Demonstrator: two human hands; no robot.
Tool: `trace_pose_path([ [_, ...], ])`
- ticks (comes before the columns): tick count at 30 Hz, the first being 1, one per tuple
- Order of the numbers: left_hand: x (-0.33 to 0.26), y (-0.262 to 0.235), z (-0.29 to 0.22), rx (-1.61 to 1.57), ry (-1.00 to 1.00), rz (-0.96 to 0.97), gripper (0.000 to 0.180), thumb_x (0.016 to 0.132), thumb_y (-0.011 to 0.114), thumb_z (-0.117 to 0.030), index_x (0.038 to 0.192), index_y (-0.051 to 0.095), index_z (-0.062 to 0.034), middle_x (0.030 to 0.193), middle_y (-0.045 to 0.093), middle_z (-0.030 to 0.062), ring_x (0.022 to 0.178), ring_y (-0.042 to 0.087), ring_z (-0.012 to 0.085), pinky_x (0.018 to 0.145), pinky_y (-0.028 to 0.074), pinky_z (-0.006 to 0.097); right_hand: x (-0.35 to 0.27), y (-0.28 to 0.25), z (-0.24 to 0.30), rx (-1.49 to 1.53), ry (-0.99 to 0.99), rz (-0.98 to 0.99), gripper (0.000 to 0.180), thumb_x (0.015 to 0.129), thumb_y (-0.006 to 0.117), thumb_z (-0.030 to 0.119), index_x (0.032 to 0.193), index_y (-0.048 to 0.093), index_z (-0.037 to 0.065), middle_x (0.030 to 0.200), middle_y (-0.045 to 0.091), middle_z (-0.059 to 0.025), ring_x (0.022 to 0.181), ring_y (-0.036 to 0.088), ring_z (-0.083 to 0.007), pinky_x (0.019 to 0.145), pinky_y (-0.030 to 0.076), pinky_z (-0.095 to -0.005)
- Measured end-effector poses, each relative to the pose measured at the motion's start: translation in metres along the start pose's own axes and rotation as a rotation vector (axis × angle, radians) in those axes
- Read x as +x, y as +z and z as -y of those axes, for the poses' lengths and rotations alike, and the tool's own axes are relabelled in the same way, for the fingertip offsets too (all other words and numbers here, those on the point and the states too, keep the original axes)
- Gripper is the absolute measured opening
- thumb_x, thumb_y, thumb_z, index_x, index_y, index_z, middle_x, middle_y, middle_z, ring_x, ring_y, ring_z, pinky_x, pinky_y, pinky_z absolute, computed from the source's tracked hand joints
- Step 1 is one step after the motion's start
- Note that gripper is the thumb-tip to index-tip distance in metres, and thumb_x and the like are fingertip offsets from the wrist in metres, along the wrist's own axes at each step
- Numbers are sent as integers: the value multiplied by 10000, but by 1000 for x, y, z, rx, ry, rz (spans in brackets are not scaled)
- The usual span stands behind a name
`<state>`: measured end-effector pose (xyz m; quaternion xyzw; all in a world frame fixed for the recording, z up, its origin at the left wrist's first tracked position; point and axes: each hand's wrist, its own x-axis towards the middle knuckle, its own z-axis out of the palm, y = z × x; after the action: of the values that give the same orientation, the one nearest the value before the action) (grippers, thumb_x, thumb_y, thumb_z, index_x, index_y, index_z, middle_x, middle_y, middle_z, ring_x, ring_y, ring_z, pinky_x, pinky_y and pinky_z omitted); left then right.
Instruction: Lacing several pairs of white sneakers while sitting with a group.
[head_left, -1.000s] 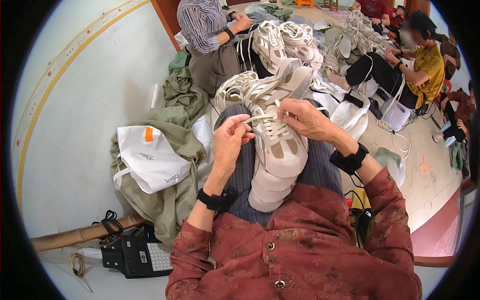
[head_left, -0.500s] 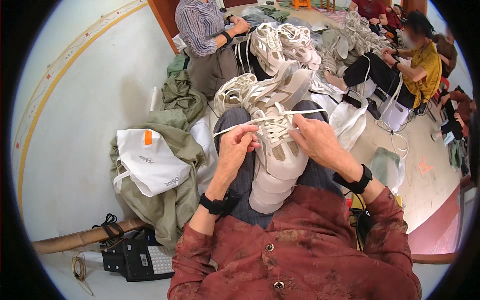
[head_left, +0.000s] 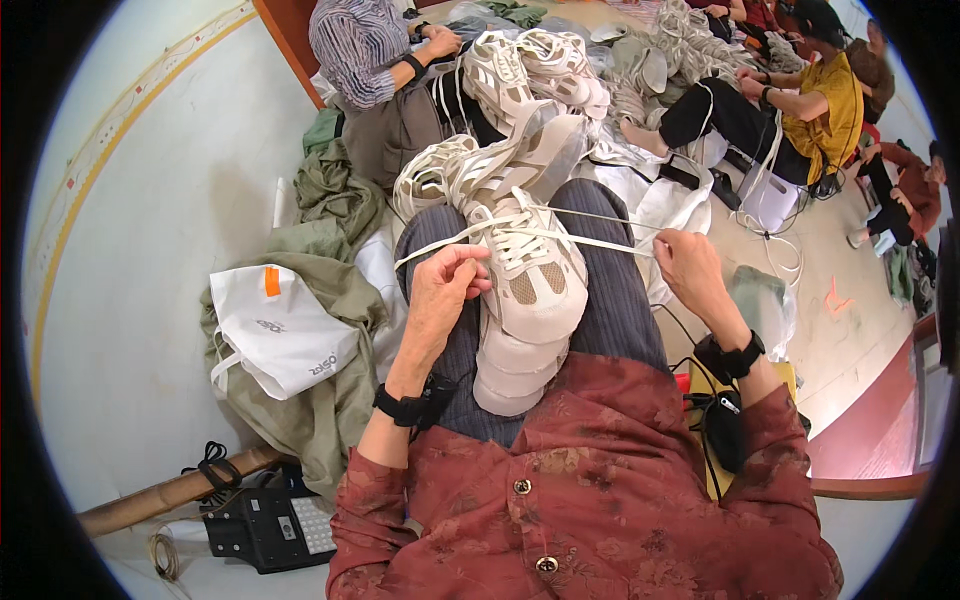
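Note:
A beige-and-white sneaker upper (head_left: 540, 285) with a mesh toe rests between my knees, its toe toward me, above a stack of similar pale toe pieces (head_left: 510, 375). White shoelaces (head_left: 520, 245) criss-cross its front. Out to the right, my right hand (head_left: 690, 270) is closed on a shoelace drawn taut from the upper. My left hand (head_left: 440, 290) is beside the upper's left edge with its fingers curled in a pinch; what they hold, if anything, is hidden. Another lace end (head_left: 425, 248) stretches leftward across my left knee.
More laced shoe uppers (head_left: 540, 75) are heaped beyond my knees. A white bag (head_left: 285, 335) lies on green cloth (head_left: 340, 400) at left, above a black device (head_left: 265, 525). A person in stripes (head_left: 360, 50) and one in yellow (head_left: 825, 110) sit ahead.
My right hand has moved right, away from the upper, pulling the lace out taut. My left hand stays beside the upper. The whole view has shifted slightly.

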<state>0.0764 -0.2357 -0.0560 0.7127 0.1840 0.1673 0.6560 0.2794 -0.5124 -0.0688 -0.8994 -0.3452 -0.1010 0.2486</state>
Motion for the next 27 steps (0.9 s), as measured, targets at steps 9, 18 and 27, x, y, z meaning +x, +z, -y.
trace_pose_path([
  [9,-1,6,2,33,-14,-43,223,964,548,-127,1156,632,-51,860,636,-8,740,595,56,679,469,188,38,16,60,582,-311,-107,221,768,607,60,966,650,-30,913,664,-205,860,643,-382,774,507,-426],
  [18,-12,35,-22,321,341,19,323,900,603,-63,1218,655,-65,784,517,-28,680,479,74,644,404,202,74,59,80,534,-272,2,176,815,616,79,919,672,-51,710,646,-96,653,619,-228,597,484,-349],
  [27,-16,42,-22,590,436,45,285,872,615,-67,1142,700,-104,856,486,43,717,513,128,645,460,261,66,10,105,1325,-13,565,220,951,599,213,903,708,28,589,434,89,519,330,-6,466,239,-191],
])
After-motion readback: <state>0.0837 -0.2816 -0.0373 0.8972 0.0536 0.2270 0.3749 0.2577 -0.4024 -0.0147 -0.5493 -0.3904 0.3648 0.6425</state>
